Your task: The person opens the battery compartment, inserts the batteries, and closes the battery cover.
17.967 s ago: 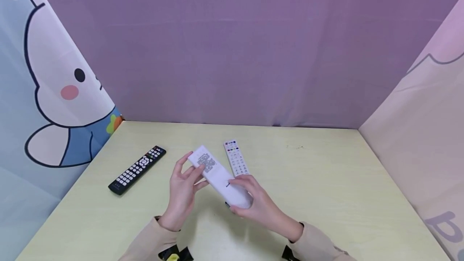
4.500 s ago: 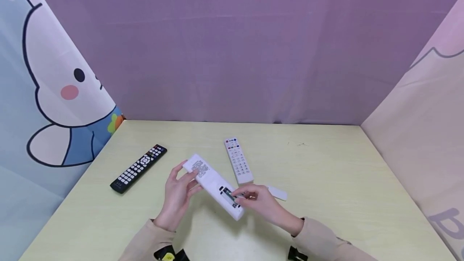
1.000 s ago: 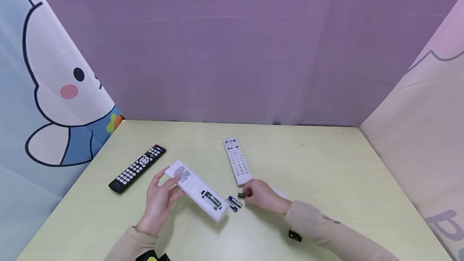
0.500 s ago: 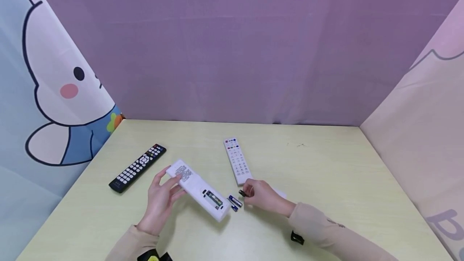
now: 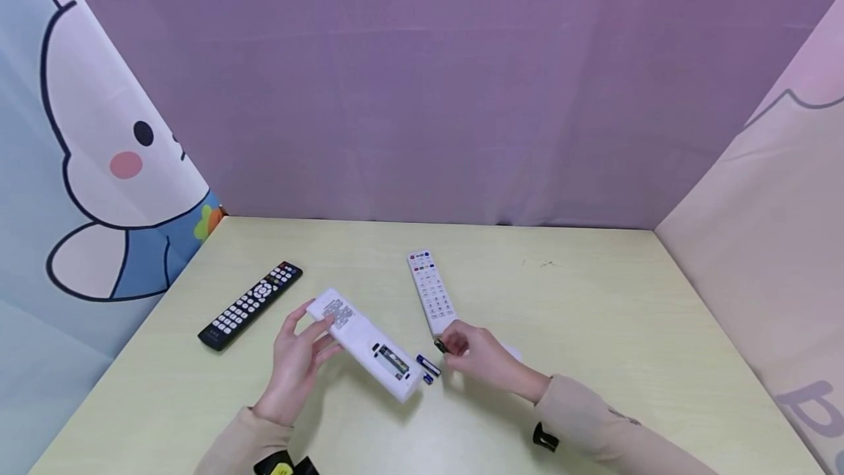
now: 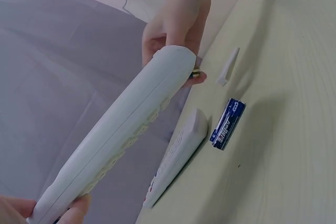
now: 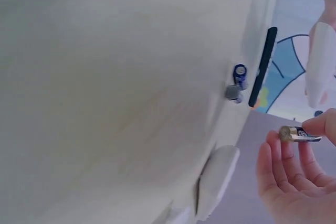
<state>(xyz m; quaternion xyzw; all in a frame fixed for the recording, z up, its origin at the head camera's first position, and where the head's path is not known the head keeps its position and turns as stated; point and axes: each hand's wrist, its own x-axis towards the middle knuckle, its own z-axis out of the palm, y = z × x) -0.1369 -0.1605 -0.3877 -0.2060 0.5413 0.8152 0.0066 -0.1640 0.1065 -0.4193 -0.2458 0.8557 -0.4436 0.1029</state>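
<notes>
My left hand [image 5: 294, 372] grips the far end of a white remote control [image 5: 363, 343], tilted above the table with its back up. The battery compartment [image 5: 393, 362] in that back is uncovered. To its right, my right hand [image 5: 488, 365] pinches a black-and-gold battery [image 7: 300, 134] between thumb and fingers, its end showing past the fingertips in the head view. Two blue batteries [image 5: 428, 366] lie on the table just beyond the held remote's near end, one partly hidden by it. Behind my right hand shows a sliver of the white battery cover [image 6: 229, 67].
A second white remote [image 5: 431, 293] lies button side up beyond my right hand. To the left a black remote [image 5: 250, 306] lies diagonally on the pale wooden table [image 5: 593, 314]. Cloth panels, purple [image 5: 422, 94] at the back, enclose the table.
Since the earliest frame, the cover has come off the held remote and batteries have appeared on the table. In the last second the remote shifted slightly right and the pinched battery turned within my right fingers.
</notes>
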